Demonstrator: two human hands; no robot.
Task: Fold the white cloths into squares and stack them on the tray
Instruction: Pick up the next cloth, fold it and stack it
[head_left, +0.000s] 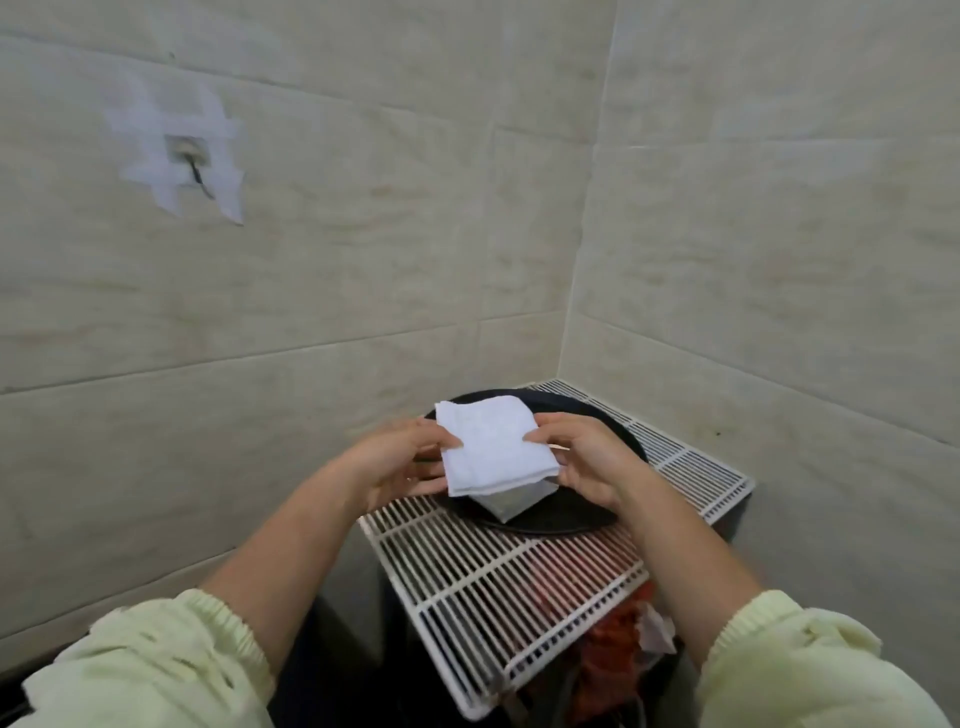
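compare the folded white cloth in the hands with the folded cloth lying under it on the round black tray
The folded white cloth in the hands is pinched at its side edges by the left hand and right hand above the round black tray; the folded cloth under it lies on the tray, untouched. The held one shows whole and bright; the lower one is mostly hidden, a shaded corner showing. Both are folded.
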